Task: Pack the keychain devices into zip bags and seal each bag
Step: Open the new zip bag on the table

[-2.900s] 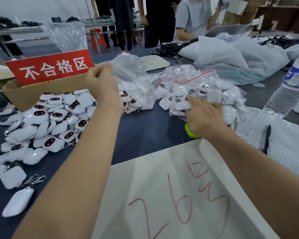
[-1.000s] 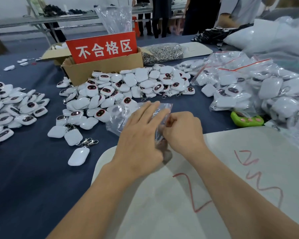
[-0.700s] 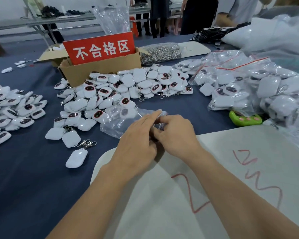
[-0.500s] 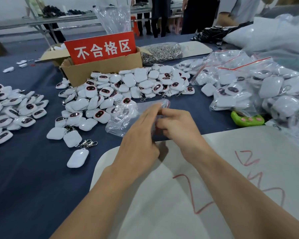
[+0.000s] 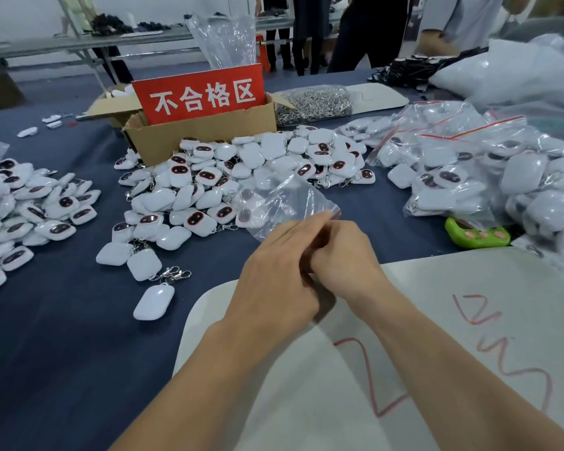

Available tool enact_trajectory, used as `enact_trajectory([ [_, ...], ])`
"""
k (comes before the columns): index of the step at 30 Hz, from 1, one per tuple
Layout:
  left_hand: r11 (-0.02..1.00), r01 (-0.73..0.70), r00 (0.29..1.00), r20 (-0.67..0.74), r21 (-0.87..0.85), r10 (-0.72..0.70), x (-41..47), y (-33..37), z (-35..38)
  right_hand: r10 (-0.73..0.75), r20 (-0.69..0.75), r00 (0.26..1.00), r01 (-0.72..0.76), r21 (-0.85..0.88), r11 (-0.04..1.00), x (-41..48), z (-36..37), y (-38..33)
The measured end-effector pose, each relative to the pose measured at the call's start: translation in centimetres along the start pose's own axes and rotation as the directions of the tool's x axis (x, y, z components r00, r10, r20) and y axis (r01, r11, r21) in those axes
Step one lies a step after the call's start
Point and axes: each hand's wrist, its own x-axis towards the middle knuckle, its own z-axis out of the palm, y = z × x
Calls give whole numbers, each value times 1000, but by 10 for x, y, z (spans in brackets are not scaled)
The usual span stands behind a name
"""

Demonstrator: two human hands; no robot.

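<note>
1. A white board [image 5: 437, 369] with red handwritten numerals lay nearest, on the dark blue tablecloth [image 5: 62, 336].
2. Above its far edge the left hand [image 5: 274, 278] and right hand [image 5: 342, 255] met, touching. Both pinched the near edge of a clear zip bag [image 5: 287, 203], the left fingers reaching over it and the right fingers curled beneath.
3. The zip bag stood up from the hands, tilted away. Whether it held anything could not be told.
4. A single white keychain device [image 5: 153, 302] lay left of the board.
5. Behind the bag spread a pile of keychain devices [image 5: 241, 164], with a green counter [image 5: 476, 236] and filled bags [image 5: 469, 170] to the right.
6. Farther back stood a cardboard box [image 5: 202, 135] bearing a red sign [image 5: 202, 94].
</note>
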Motion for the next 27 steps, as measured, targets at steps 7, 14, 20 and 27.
enact_trajectory([
  [7, 992, 123, 992, -30, -30, -124, -3, -1, 1, 2, 96, 995, -53, 538, 841, 4, -9, 2],
  [14, 994, 55, 986, -165, 99, -38, -4, 6, -3, -31, 124, 992, -53, 620, 783, 9, -5, 6],
  [20, 969, -54, 999, 18, 242, 51, 4, 6, -11, -72, 182, 981, -34, 521, 853, 4, -7, -2],
  [27, 954, -86, 992, 110, 288, 56, 7, -1, -15, -65, 299, 952, -95, 490, 867, -2, -12, -6],
])
